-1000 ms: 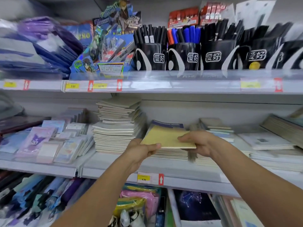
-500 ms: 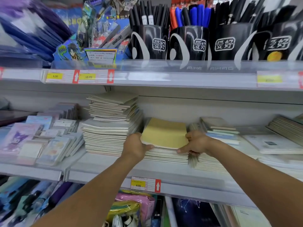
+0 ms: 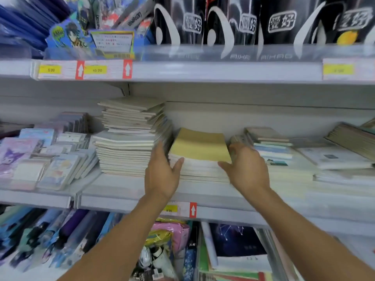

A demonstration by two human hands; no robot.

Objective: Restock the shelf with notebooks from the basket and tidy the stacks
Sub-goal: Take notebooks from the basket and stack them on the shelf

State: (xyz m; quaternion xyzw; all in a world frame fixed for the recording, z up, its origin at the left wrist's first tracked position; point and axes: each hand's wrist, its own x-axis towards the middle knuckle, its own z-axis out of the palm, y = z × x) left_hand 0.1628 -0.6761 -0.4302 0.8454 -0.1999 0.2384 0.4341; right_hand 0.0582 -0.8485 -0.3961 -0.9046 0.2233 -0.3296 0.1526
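Clearly mid-tidy: yellow notebook [image 3: 199,144] laid flat atop the low stack [image 3: 199,171] on the middle shelf [image 3: 121,190], wedged between the tall stack [image 3: 129,136] on its left and a mixed pile of notebooks [image 3: 269,146] on its right. Left hand [image 3: 162,175] set against the left side of the low stack, fingers fairly straight, thumb spread toward the front edge, gripping nothing. Right hand [image 3: 245,167] placed at the right front corner, fingers loosely bent along the side, thumb touching the corner beneath the yellow cover; closed grip not evident, though blur left the fingertips unclear. Best done, probably, by pressing both sides inward evenly and nudging the front edges flush, without knocking the tall stack, already skewed and leaning at the top. Yellow notebook looked thin, plain, matte-covered, unmarked, its back edge near the rear wall of the shelf and roughly square to the stack below. Basket not seen anywhere.
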